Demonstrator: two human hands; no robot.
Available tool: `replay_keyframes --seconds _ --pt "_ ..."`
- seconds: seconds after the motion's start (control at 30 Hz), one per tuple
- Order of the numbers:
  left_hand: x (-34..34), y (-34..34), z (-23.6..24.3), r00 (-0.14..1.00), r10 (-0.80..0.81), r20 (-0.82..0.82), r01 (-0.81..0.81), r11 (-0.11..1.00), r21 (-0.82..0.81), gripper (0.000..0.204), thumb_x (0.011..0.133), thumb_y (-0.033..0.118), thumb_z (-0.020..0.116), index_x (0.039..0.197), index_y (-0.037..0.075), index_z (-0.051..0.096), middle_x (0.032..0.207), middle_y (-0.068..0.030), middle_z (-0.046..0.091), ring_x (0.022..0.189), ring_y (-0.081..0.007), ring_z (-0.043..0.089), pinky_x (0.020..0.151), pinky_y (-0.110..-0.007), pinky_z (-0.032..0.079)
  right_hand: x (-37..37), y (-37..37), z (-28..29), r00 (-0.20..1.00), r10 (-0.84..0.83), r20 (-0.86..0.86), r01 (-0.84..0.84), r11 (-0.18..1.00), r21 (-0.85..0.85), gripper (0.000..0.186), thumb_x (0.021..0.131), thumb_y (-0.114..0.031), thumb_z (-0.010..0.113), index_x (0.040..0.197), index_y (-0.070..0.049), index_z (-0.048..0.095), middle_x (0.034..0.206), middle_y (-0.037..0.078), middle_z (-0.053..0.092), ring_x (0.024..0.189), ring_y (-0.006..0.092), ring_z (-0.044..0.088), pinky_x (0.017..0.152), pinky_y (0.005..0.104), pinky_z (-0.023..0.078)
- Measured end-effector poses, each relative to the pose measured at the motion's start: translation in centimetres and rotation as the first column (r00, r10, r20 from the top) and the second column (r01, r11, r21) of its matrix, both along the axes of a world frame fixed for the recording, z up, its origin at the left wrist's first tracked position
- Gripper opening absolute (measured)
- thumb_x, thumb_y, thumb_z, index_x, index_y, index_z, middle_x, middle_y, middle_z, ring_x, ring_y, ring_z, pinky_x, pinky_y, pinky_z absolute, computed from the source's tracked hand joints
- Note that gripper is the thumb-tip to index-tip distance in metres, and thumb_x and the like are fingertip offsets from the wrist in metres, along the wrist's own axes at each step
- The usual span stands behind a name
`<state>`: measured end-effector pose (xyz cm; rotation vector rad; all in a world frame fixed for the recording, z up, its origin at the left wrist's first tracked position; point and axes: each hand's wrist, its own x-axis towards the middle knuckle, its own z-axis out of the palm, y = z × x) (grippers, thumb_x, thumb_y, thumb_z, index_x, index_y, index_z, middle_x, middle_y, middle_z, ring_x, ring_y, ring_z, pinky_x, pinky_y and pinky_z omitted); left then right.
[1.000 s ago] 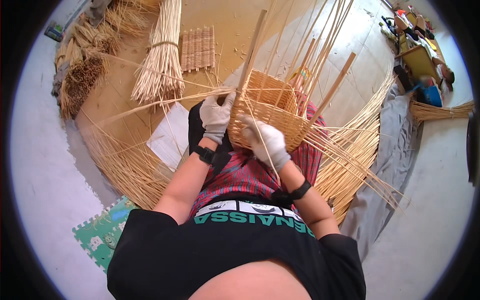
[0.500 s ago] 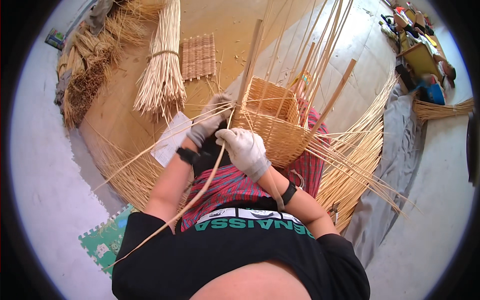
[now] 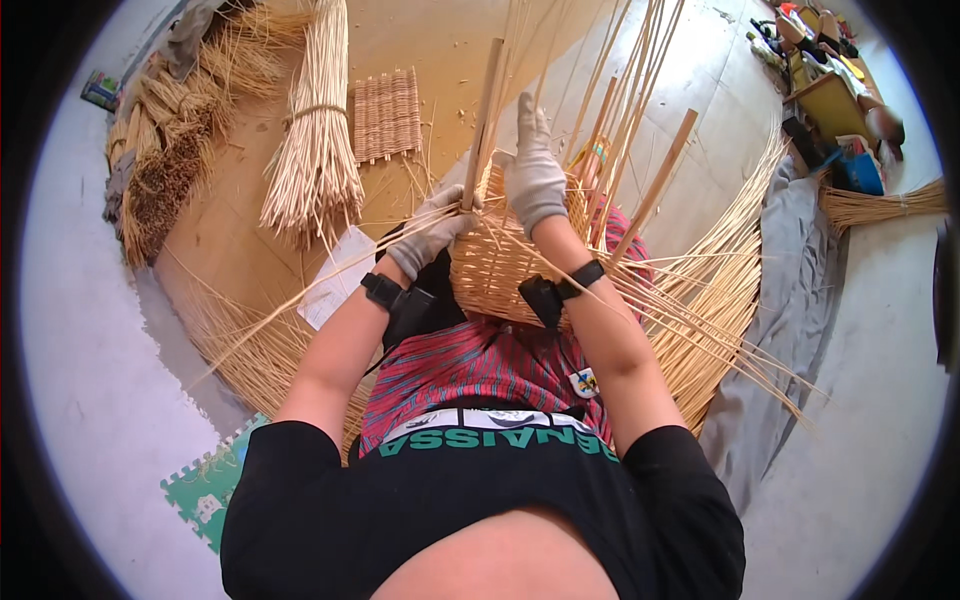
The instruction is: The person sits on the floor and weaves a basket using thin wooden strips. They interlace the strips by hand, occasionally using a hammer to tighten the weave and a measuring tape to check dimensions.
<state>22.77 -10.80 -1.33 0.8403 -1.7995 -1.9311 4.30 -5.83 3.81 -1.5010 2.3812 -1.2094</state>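
A half-woven wicker basket rests at my lap, with flat wooden stakes and tall thin rods standing up from it. My left hand, in a pale glove, is closed at the basket's left corner, around the base of a stake. Loose rods run out from under its fingers to the lower left. My gloved right hand is raised above the basket, its fingers stretched upward and thumb apart; the palm side is partly hidden. It covers part of the basket's inside.
A tied bundle of rods and a small woven panel lie ahead on the left. More bundles are heaped beyond. Long loose rods lie at my right beside a grey cloth. A green foam mat is at lower left.
My right hand has left its pinch on a long rod beside the left hand and moved up and forward over the basket. That rod no longer trails toward my lower left. The left hand stays at the corner.
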Motion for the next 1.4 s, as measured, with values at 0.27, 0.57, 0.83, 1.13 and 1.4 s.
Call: replay_keyframes --seconds 0.27,0.57,0.83,1.13,1.4 --pt "-1.3 8.8 -5.3 0.842 0.536 -0.062 -0.538 0.826 -0.169 0.037 0.082 0.003 0.080 0.114 0.006 0.061 0.103 -0.0077 0.068 0.098 -0.0159 0.065 0.085 -0.030 0.053 -1.4 17.2 -7.6 0.560 0.058 0.826 0.232 0.947 -0.224 0.015 0.103 -0.013 0.057 0.114 -0.005 0.062 0.096 0.004 0.065 0.091 0.0130 0.063 0.068 0.0275 0.056" --pt "-8.1 12.1 1.6 0.825 0.182 0.535 0.335 0.604 -0.723 0.073 0.085 0.008 0.066 0.150 0.032 0.046 0.134 -0.0240 0.047 0.106 -0.0395 0.063 0.092 -0.044 0.052 -7.1 12.8 -0.3 0.974 -0.102 0.202 0.144 0.968 -0.206 0.043 0.098 -0.008 0.062 0.141 -0.006 0.056 0.120 0.010 0.067 0.088 0.0128 0.067 0.077 0.0278 0.054" --pt "-5.0 11.5 -2.9 0.929 0.358 -0.097 -0.342 0.724 -0.599 0.045 0.083 0.004 0.073 0.126 0.010 0.062 0.117 -0.0158 0.057 0.103 -0.0322 0.065 0.089 -0.041 0.053 -3.4 24.8 -0.3 0.732 -0.343 0.589 0.330 0.934 0.133 0.021 0.105 -0.014 0.057 0.122 -0.008 0.067 0.096 0.004 0.071 0.078 0.0086 0.062 0.068 0.0244 0.051" --pt "-1.2 4.4 -5.1 0.821 0.561 -0.108 -0.568 0.780 -0.262 0.050 0.086 0.018 0.079 0.127 0.003 0.055 0.120 -0.0121 0.062 0.101 -0.0233 0.065 0.087 -0.035 0.054 7.0 13.6 1.6 0.888 0.436 0.148 -0.446 0.894 0.041 0.024 0.092 -0.014 0.066 0.116 -0.011 0.071 0.100 0.013 0.073 0.092 0.0335 0.070 0.082 0.0385 0.055" --pt "2.1 6.8 0.1 0.824 0.522 0.219 -0.375 0.794 -0.478 0.044 0.089 0.023 0.076 0.127 0.011 0.057 0.102 -0.0075 0.068 0.096 -0.0183 0.068 0.077 -0.031 0.056 4.6 12.2 -4.5 0.602 0.390 0.697 0.093 0.832 -0.547 0.016 0.101 -0.006 0.058 0.111 -0.004 0.071 0.102 0.004 0.072 0.088 0.0144 0.068 0.074 0.0276 0.055"
